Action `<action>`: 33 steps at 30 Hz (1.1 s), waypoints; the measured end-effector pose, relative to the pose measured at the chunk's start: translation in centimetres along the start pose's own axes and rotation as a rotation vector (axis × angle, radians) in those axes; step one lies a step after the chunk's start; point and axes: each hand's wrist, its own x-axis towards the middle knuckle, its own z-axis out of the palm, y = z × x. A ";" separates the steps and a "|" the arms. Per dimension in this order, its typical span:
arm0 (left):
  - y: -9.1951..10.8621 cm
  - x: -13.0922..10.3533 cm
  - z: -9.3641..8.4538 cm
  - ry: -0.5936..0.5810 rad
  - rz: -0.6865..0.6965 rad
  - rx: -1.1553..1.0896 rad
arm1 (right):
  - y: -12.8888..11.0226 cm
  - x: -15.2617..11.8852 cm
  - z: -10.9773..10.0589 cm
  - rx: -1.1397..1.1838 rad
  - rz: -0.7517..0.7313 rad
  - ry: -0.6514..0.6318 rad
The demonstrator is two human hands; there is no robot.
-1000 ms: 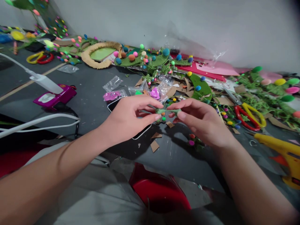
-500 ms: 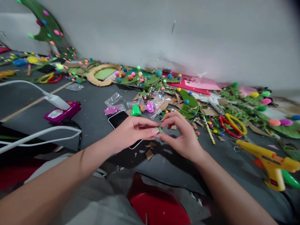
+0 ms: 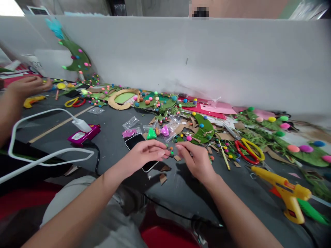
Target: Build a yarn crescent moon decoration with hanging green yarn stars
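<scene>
My left hand [image 3: 147, 153] is above the phone [image 3: 137, 142], fingers bent together around a small green piece with tiny coloured balls [image 3: 171, 151] at the fingertips. Just right of that piece, my right hand [image 3: 195, 158] is closed in a pinch; whatever lies between its fingertips is too small to make out. Beyond the hands lie small plastic bags with green clay [image 3: 151, 133] and purple clay [image 3: 164, 130]. A green felt crescent with pompoms [image 3: 205, 128] rests behind my right hand.
A yellow glue gun [image 3: 284, 187] and red-and-yellow scissors [image 3: 249, 150] lie at the right. At the left are a purple power adapter [image 3: 84, 135], a white cable [image 3: 38, 113] and another person's hand [image 3: 27, 86]. A white partition [image 3: 134, 51] stands behind.
The view has tilted up and shows more partition. My hands have moved slightly apart, and small coloured balls now show at my left fingertips. Another person's hand has appeared at the left.
</scene>
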 end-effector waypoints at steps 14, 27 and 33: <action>3.8 15.5 0.3 0.159 0.021 0.970 | 1.2 0.8 -0.7 0.106 0.185 0.188; 5.1 14.9 0.6 -0.053 0.010 0.047 | 2.0 0.3 -0.6 0.243 0.404 0.171; 4.5 10.7 2.7 0.040 -0.068 -0.438 | -0.5 1.7 -2.9 0.122 0.117 0.179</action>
